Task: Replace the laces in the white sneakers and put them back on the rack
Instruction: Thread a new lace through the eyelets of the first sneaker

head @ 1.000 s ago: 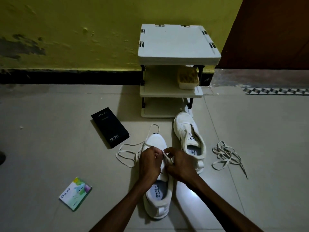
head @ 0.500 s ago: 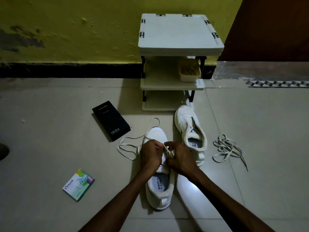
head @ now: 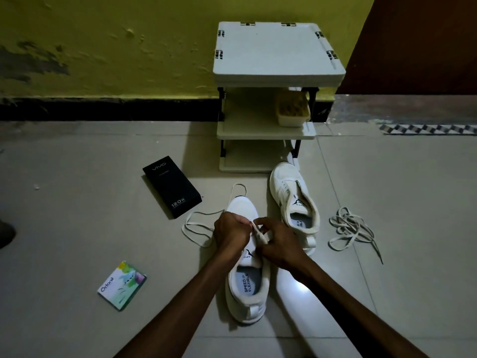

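Observation:
A white sneaker (head: 246, 285) lies on the floor tiles in front of me, toe pointing away. My left hand (head: 231, 235) and my right hand (head: 277, 244) meet over its eyelet area, both pinching a white lace (head: 196, 227) that loops out to the left and past the toe. The second white sneaker (head: 294, 202) lies to the right, without a lace. A loose bundle of lace (head: 348, 228) rests on the floor further right. The white shoe rack (head: 271, 73) stands against the yellow wall beyond the shoes.
A yellowish tub (head: 293, 108) sits on the rack's middle shelf. A black phone box (head: 171, 186) lies left of the shoes, a small green packet (head: 122, 285) nearer left. A dark door (head: 418, 42) is at the right.
The hands have stayed over the near sneaker, working the lace with small finger movements. The view has shifted slightly.

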`<state>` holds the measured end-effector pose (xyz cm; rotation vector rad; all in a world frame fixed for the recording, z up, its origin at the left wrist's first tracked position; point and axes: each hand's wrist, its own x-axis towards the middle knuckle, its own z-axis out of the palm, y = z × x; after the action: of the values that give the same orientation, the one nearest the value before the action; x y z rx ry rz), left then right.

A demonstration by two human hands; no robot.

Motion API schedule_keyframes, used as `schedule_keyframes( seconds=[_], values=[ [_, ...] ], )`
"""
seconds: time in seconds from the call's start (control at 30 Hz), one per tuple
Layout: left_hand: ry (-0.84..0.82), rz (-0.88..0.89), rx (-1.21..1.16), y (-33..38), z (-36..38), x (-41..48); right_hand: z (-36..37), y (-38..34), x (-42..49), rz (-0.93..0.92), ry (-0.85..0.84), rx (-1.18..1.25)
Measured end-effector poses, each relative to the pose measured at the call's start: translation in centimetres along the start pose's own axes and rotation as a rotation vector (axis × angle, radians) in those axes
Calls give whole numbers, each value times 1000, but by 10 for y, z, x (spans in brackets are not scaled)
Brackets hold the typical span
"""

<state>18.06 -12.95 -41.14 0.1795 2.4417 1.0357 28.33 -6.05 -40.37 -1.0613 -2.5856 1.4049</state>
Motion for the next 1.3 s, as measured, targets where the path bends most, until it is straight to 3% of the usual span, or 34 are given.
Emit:
schedule_keyframes(
  seconds=[0.2,0.47,0.83,1.0,1.3],
  values=[
    [73,-3,-34,4,4,-6,1,3,1,-23,15,-23],
    [120,274,15,-13,13,-5,3,3,2,-51,22,-90],
    [15,302,-100,-18,8,6,5,5,2,-90,39,-133],
    [55,315,-216,-22,8,1,13,8,-2,-123,152,-136],
    [85,384,-167,-24,12,-1,3,5,-5,-147,125,-184]
  ],
)
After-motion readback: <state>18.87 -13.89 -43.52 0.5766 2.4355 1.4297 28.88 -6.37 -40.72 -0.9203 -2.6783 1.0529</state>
